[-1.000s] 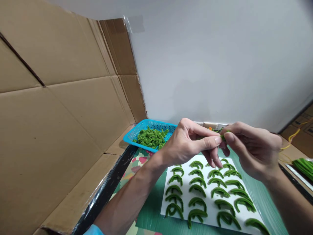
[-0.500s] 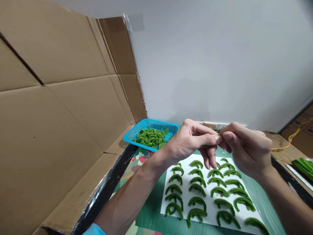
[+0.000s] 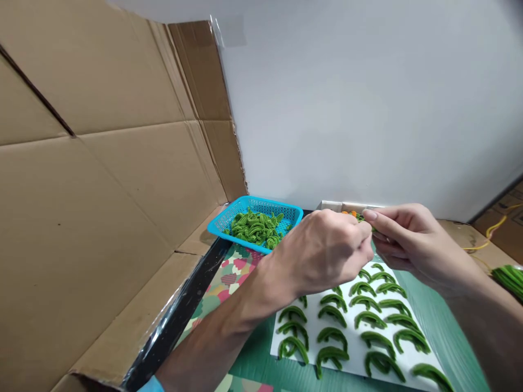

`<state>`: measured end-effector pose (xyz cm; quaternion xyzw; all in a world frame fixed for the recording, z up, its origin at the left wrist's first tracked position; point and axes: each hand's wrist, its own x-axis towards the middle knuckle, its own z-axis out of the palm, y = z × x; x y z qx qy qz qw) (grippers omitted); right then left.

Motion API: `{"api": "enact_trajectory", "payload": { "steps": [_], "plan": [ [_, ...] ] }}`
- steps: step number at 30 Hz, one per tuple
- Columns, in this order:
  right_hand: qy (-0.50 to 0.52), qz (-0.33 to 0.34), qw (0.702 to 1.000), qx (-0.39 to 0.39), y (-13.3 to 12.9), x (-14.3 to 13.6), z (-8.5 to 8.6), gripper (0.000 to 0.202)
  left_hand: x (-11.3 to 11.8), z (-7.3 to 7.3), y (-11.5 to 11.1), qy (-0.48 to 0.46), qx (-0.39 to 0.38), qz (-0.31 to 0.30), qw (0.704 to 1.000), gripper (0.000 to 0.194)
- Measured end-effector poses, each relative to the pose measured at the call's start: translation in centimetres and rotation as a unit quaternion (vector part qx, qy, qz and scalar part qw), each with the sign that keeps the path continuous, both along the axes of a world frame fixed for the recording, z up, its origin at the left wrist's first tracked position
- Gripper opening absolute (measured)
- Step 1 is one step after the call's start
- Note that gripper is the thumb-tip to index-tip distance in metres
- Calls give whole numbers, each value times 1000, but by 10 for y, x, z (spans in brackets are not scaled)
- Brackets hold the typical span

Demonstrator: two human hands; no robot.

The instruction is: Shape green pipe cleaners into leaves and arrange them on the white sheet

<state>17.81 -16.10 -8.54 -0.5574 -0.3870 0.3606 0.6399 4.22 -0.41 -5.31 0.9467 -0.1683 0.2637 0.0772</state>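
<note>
My left hand [image 3: 329, 253] and my right hand [image 3: 414, 242] meet fingertip to fingertip above the far part of a white sheet [image 3: 310, 362]. Both are closed in a pinch on a small green pipe cleaner [image 3: 373, 229], mostly hidden by the fingers. The left hand is turned with its back to me; the right thumb lies on top. Below them, bent green pipe cleaner pieces [image 3: 370, 319] lie in rows on the sheet.
A blue basket [image 3: 216, 226] at the back left holds a heap of folded green pieces [image 3: 255, 227]. Straight green pipe cleaners [image 3: 509, 280] lie at the right edge. Cardboard [image 3: 122, 179] stands on the left, a white wall [image 3: 368, 109] behind. A yellow cord [image 3: 492, 228] runs at the right.
My left hand has rolled over, its fingers curling in so its back now faces me. The right hand has turned and its thumb has straightened. The view has shifted slightly.
</note>
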Motion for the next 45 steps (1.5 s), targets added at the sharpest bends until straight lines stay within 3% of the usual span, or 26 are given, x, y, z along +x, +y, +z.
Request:
{"api": "enact_trajectory", "payload": {
  "steps": [2, 4, 6, 8, 11, 14, 16, 18, 22, 27, 29, 31, 33, 35, 37, 39, 40, 42, 45],
  "plan": [
    [29, 1, 999, -27, 0, 4, 1, 59, 4, -7, -2, -48, 108, 21, 993, 26],
    [34, 6, 999, -42, 0, 8, 0, 60, 8, -13, -2, -63, 123, 21, 990, 24],
    [-9, -5, 999, -35, 1, 8, -1, 59, 11, -14, -2, -45, 27, 7, 999, 26],
    [-120, -74, 990, 3, 0, 6, -3, 52, 12, -10, -1, -7, -133, -13, 991, 27],
    [-343, -187, 913, 116, -4, 4, -6, 29, 10, -2, 1, 86, -348, -50, 932, 25],
    [-518, -194, 810, 194, -11, 9, -5, 16, 9, 3, 6, 183, -473, -89, 857, 24],
    [-597, -196, 752, 201, -14, 13, -2, 15, 9, 4, 10, 214, -512, -113, 824, 26],
    [-642, -201, 711, 203, -16, 15, 1, 17, 9, 5, 12, 225, -521, -125, 814, 28],
    [-671, -205, 679, 218, -14, 11, 3, 15, 9, 5, 13, 225, -532, -144, 804, 30],
    [-653, -191, 693, 240, -9, 8, -3, 10, 9, 4, 9, 250, -544, -168, 783, 33],
    [-643, -209, 697, 239, -7, 6, -6, 11, 9, 3, 8, 233, -531, -164, 798, 31],
    [-611, -240, 717, 233, -5, 1, -8, 12, 9, 1, 6, 170, -488, -158, 841, 25],
    [-560, -253, 758, 219, -4, -7, -6, 16, 10, -2, 5, 57, -385, -147, 909, 19],
    [-489, -240, 815, 195, -5, -13, -2, 24, 10, -5, 6, -81, -221, -127, 964, 18],
    [-373, -199, 893, 158, -7, -16, 3, 30, 11, -7, 7, -194, -48, -104, 974, 16],
    [-209, -111, 966, 108, -10, -14, 10, 36, 11, -8, 8, -253, 71, -92, 960, 12],
    [-129, -57, 987, 79, -12, -12, 13, 40, 11, -9, 9, -265, 103, -89, 955, 10],
    [-36, 24, 999, 30, -15, -7, 17, 46, 12, -9, 9, -265, 120, -85, 953, 10],
    [-100, 8, 995, 27, -18, -3, 20, 45, 14, -11, 8, -233, 50, -77, 968, 13]
  ]
}}
